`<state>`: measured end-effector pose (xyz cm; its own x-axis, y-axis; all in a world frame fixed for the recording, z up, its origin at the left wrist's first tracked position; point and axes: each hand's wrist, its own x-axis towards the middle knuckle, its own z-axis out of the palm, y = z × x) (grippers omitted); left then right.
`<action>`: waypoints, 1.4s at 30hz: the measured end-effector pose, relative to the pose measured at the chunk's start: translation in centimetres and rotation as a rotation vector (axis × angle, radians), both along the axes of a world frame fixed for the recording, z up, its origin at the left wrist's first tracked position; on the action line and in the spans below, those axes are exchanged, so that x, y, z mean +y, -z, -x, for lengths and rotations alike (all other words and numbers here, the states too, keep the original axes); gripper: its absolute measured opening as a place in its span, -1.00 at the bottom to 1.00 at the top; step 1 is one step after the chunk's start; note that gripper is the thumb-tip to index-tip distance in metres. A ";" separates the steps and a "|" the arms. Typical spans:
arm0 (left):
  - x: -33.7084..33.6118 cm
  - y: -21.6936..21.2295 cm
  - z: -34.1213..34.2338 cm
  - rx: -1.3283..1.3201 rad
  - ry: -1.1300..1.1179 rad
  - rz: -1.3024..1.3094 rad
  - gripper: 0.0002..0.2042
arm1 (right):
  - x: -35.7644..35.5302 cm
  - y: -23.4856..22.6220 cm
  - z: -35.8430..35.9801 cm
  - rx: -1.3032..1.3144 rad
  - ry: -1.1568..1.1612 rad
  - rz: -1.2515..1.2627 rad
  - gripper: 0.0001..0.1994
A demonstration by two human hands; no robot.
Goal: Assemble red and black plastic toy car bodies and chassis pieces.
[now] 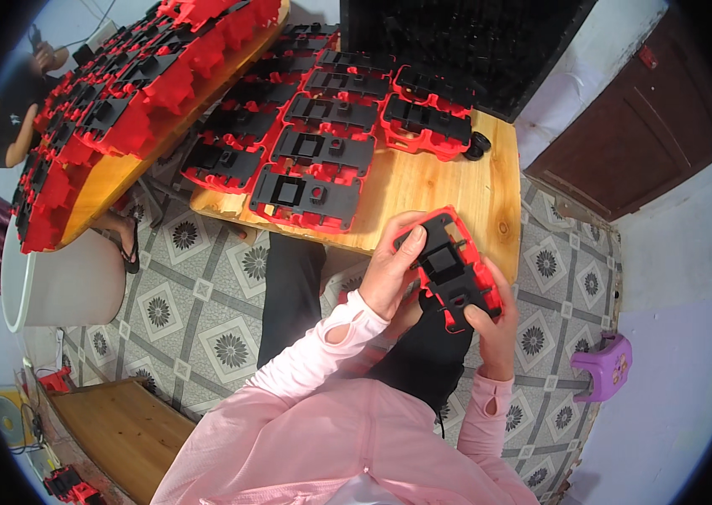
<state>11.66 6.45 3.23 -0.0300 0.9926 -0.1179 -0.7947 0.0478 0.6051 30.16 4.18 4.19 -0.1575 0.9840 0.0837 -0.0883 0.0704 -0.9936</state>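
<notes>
Between both hands I hold a red plastic housing with a black insert (442, 263), tilted over my lap just off the table's near edge. My left hand (390, 268) grips its upper left end, thumb lying on the black face. At the lower right end my right hand (496, 324) is closed round it, thumb pressed near the black part's edge. A square recess shows in the middle of the insert. Close by on the wooden table (406, 198) lie rows of similar red and black housings (305, 195).
A second wooden board (112, 198) at the left is piled with red and black housings. Below it stands a white tub (61, 286). A purple stool (607, 368) is at the right wall, and small black round parts (478, 146) sit at the table's right. Another person (15, 118) is at far left.
</notes>
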 end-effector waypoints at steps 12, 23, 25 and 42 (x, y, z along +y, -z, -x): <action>-1.0 -0.6 -1.7 0.067 -0.037 -0.309 0.13 | 2.1 0.4 0.2 0.326 0.067 0.039 -0.36; -6.6 -2.7 0.8 0.809 -0.179 -0.372 0.24 | 1.4 0.9 3.6 0.363 -0.202 -0.223 -0.34; -7.3 -3.7 2.8 1.047 -0.425 -0.457 0.24 | 2.1 0.4 5.1 0.353 -0.354 -0.339 -0.30; -29.6 -22.8 52.5 1.081 -2.184 -0.409 -0.17 | 18.8 12.1 1.4 -0.179 0.229 0.014 -0.59</action>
<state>-40.80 -23.10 26.03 -0.4579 -0.5279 0.7153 0.8860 -0.2051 0.4158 28.81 23.02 -7.88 0.0575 0.9965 0.0604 0.1052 0.0541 -0.9930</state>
